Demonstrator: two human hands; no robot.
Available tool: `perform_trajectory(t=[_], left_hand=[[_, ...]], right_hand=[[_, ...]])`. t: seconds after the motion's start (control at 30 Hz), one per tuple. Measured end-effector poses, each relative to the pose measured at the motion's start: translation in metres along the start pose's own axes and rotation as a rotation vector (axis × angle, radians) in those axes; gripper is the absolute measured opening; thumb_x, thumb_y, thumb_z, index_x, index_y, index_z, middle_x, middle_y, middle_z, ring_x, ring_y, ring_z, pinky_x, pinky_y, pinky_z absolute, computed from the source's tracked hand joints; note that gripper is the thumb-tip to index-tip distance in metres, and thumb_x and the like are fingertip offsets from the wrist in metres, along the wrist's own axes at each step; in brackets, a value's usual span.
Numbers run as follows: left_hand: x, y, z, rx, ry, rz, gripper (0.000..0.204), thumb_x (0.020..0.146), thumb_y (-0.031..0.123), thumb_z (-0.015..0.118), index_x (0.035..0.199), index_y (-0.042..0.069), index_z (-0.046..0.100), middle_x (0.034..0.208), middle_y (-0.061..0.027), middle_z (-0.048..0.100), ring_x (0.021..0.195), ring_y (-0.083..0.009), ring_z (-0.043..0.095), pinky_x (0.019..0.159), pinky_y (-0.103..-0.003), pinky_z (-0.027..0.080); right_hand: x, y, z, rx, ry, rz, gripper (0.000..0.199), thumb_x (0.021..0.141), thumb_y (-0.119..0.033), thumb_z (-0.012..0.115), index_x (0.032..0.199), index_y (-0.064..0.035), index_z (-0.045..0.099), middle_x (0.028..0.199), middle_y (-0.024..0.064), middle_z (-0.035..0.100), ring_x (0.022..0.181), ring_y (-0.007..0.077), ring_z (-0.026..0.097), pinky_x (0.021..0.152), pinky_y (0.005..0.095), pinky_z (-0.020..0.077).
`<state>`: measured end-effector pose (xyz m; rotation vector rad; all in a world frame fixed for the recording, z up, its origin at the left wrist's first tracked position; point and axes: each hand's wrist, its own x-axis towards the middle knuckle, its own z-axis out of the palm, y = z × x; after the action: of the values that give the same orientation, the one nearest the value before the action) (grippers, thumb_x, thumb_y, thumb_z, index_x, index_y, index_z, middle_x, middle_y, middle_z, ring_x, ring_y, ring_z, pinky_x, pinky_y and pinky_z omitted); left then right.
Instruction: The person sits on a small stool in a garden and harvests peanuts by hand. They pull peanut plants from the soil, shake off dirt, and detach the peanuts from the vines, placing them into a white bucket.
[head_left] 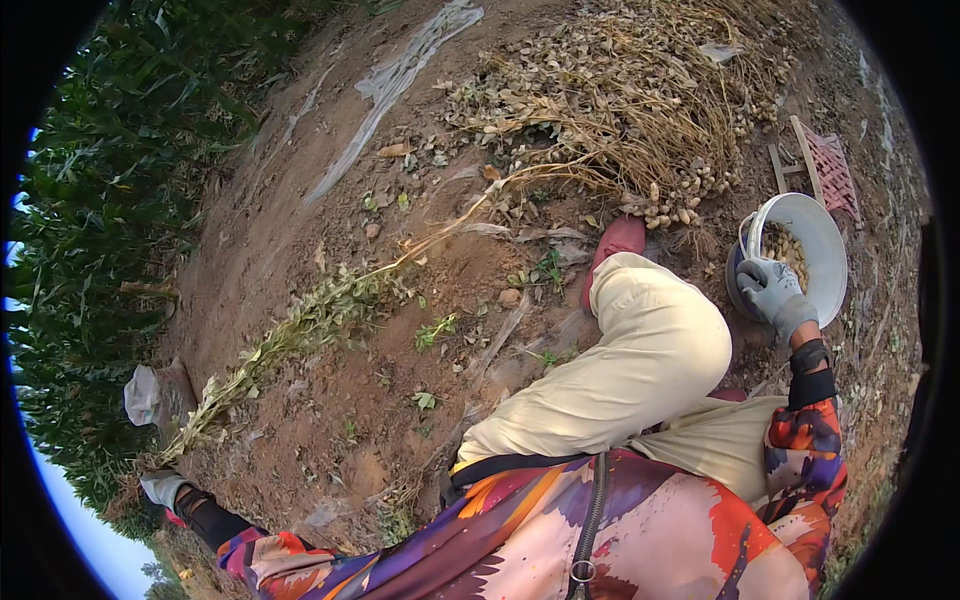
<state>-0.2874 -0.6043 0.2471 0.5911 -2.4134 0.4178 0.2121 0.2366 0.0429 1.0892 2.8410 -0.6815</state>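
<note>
At the far left, my left hand, in a grey glove, is closed at the end of a long dried peanut plant; its fingers are partly hidden. The leafy stalk runs from there across the soil toward the upper middle. On the right, my gloved right hand is closed over the near-left rim of a white bucket, fingers curled. Loose peanuts lie inside the bucket, partly covered by the hand.
A large heap of dried peanut plants lies ahead, with a cluster of peanuts beside my red shoe. A small stool with a red woven seat lies behind the bucket. Plastic film and green crops are at left.
</note>
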Motion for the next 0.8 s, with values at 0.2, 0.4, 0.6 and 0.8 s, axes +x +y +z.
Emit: perform_trajectory(t=[0.2, 0.4, 0.6, 0.8], left_hand=[[0.016, 0.026, -0.021, -1.198, -0.036, -0.091, 0.038, 0.086, 0.033, 0.047, 0.11, 0.003, 0.056, 0.102, -0.0116, 0.062, 0.09, -0.0278, 0.06, 0.074, -0.038, 0.047], [-0.006, 0.033, -0.058, -1.661, -0.001, -0.321, 0.041, 0.087, 0.032, 0.043, 0.112, 0.002, 0.054, 0.105, -0.0113, 0.06, 0.089, -0.0273, 0.058, 0.077, -0.04, 0.046], [-0.016, -0.029, -0.074, -1.387, 0.255, -0.426, 0.038, 0.085, 0.027, 0.046, 0.114, 0.002, 0.053, 0.106, -0.0098, 0.059, 0.089, -0.0253, 0.057, 0.078, -0.038, 0.045], [-0.045, -0.044, -0.052, -1.182, 0.364, -0.527, 0.037, 0.084, 0.021, 0.05, 0.116, 0.003, 0.052, 0.107, -0.0083, 0.059, 0.09, -0.0233, 0.057, 0.079, -0.036, 0.045]], right_hand=[[0.106, -0.164, -0.032, -0.035, 0.124, -0.424, 0.017, 0.08, -0.017, 0.054, 0.093, -0.0044, 0.056, 0.088, 0.0159, 0.06, 0.085, 0.0324, 0.058, 0.074, 0.04, 0.0465], [0.154, -0.325, 0.054, -0.116, -0.146, -0.659, 0.074, 0.077, -0.019, 0.06, 0.138, -0.0102, 0.02, 0.141, 0.0217, 0.023, 0.111, 0.0347, 0.049, 0.09, 0.0405, 0.0428], [0.14, -0.329, 0.159, -0.152, -0.506, -0.717, 0.049, 0.081, -0.022, 0.054, 0.127, -0.0111, 0.041, 0.122, 0.0171, 0.049, 0.098, 0.0335, 0.058, 0.078, 0.044, 0.048], [0.198, -0.223, 0.147, 0.138, -0.046, 0.157, 0.026, 0.085, -0.027, 0.047, 0.092, -0.0071, 0.061, 0.085, 0.0169, 0.064, 0.077, 0.0317, 0.063, 0.068, 0.0425, 0.0504]])
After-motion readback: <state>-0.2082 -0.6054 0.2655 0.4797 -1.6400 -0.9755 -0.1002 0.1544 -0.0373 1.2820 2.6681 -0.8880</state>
